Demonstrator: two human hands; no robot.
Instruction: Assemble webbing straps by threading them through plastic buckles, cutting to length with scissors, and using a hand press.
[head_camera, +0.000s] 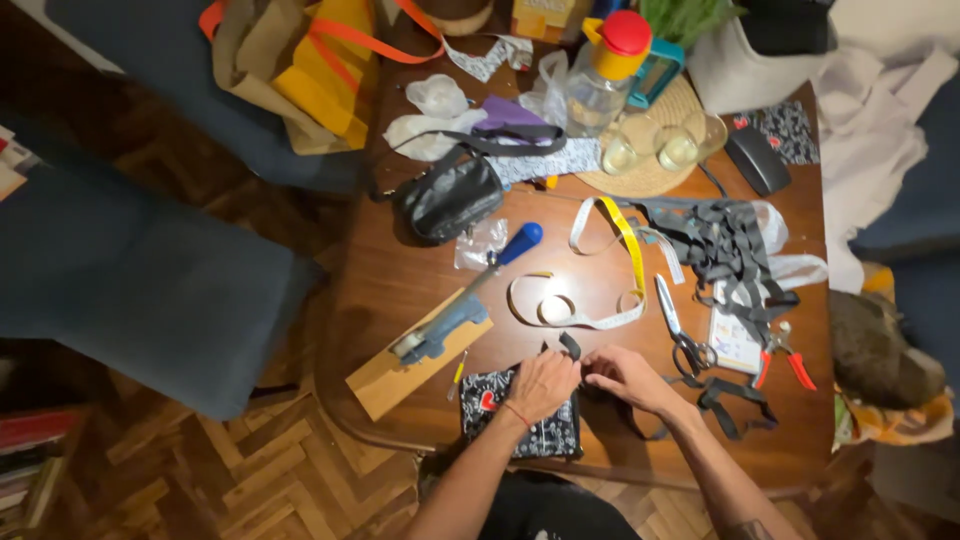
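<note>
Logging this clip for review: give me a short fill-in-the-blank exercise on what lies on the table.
1. Both hands, left hand and right hand, work a black strap over a black patterned ____.
2. The scissors lie beside pliers with ____ handles.
3. The screwdriver has a ____ handle.
4. The plastic bottle wears a ____ cap.

Missing words: pouch; red; blue; red

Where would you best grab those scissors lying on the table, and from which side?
Take the scissors by the dark finger loops at the near end, coming from the person's side. The blades point away toward the measuring tape, so the loops face the right hand, which is nearest, and the sharp end stays clear.
</note>
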